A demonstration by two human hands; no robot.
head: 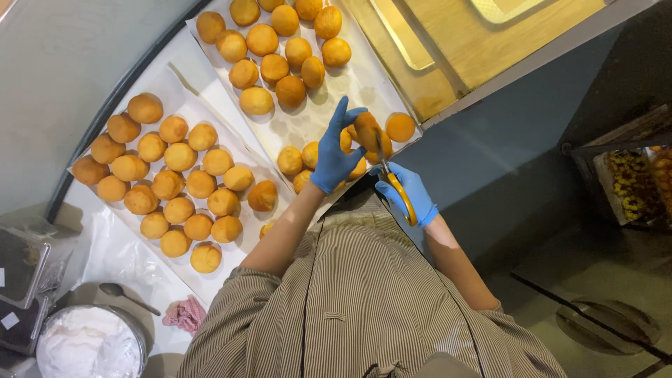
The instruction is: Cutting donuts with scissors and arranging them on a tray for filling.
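My left hand (336, 150), in a blue glove, holds a round golden bun (366, 130) up over the near end of a paper-lined tray (318, 119). My right hand (409, 190), also gloved in blue, grips orange-handled scissors (394, 183) whose blades reach up into that bun. Several more buns (280, 49) lie on the same tray, and a few sit just under my left hand.
A second paper-lined tray (168, 105) at the left carries several buns (175, 185). A metal bowl of white cream (87, 344), a spoon (126, 294), a pink cloth (185, 313) and dark plastic tubs (21, 280) stand at the lower left. Wooden trays (448, 42) lie at the top right.
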